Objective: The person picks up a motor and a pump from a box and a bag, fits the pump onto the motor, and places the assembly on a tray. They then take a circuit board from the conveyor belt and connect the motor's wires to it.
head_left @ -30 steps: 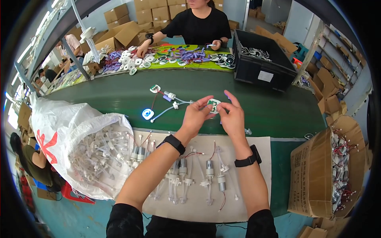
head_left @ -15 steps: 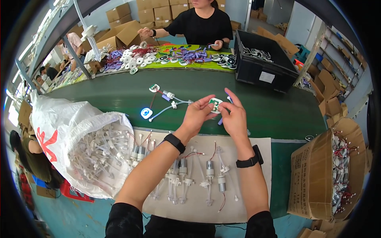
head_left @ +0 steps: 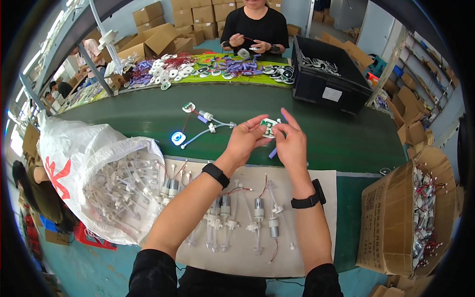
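Above the green conveyor belt, my left hand (head_left: 243, 141) and my right hand (head_left: 291, 147) pinch a small white-rimmed green circuit board (head_left: 268, 128) between them. The board faces up toward me. A purple cylindrical battery (head_left: 272, 153) shows just below it, partly hidden by my right hand. Left of my hands lies a wired set on the belt: a round white unit glowing blue (head_left: 178, 138), a small motor pump (head_left: 207, 116), a clear tube (head_left: 202, 136), a purple battery (head_left: 202, 119) and another circuit board (head_left: 188, 107).
Motor pumps with tubes (head_left: 259, 210) lie on a beige mat (head_left: 208, 263) beneath my forearms. A white sack (head_left: 64, 148) of tube parts stands left, a cardboard box (head_left: 383, 222) of motors right. Across the belt a person works beside a black crate (head_left: 326, 91) and piled parts.
My hands keep their pinch on the circuit board, with only slight shifts of the fingers. The person opposite has brought both hands together in front of the chest. The view has shifted slightly.
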`<action>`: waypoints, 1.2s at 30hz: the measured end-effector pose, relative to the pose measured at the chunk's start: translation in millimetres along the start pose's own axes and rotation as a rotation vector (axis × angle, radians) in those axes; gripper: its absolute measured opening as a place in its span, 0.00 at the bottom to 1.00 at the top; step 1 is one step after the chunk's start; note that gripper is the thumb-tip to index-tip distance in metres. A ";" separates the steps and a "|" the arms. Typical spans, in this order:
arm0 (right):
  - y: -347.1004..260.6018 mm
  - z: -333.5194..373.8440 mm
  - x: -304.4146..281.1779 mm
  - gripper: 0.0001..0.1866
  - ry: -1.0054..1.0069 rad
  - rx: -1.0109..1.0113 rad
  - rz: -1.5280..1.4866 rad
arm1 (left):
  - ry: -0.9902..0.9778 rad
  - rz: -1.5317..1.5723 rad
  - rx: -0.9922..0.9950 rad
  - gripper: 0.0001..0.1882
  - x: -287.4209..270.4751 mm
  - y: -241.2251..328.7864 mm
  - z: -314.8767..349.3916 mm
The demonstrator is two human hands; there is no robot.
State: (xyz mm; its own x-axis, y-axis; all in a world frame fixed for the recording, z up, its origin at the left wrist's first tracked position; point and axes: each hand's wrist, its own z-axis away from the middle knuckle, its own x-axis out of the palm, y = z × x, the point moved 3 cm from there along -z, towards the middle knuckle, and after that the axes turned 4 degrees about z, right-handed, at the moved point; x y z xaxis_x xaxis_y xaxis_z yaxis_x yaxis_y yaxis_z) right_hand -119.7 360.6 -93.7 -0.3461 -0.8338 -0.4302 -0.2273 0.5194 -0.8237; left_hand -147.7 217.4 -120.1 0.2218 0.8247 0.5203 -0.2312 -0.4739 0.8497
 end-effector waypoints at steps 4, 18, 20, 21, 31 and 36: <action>-3.4 0.9 -2.0 0.05 0.030 -0.141 0.036 | 0.006 0.002 -0.008 0.20 0.9 2.0 -2.1; -3.6 5.4 2.5 0.04 0.072 -0.199 0.049 | 0.030 -0.064 0.082 0.19 2.2 1.0 2.5; -2.8 7.0 4.5 0.04 0.092 -0.209 0.073 | 0.029 -0.152 0.129 0.18 4.4 2.6 5.7; -2.5 7.8 6.1 0.04 0.091 -0.184 0.057 | 0.030 -0.152 0.128 0.18 4.6 1.2 6.2; -1.0 7.7 14.1 0.05 0.171 -0.220 0.030 | 0.090 -0.165 0.142 0.19 5.5 -0.3 1.8; -6.4 -7.9 -20.4 0.08 0.135 -0.281 0.278 | 0.022 -0.335 0.123 0.18 -3.2 26.0 -15.0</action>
State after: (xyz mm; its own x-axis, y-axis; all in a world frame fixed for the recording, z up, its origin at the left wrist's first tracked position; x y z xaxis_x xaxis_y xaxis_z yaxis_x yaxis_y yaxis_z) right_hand -118.4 375.8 -76.8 -0.5413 -0.6322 -0.5543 -0.3411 0.7677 -0.5425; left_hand -168.6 207.0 -101.0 0.2450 0.9464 0.2104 -0.0328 -0.2088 0.9774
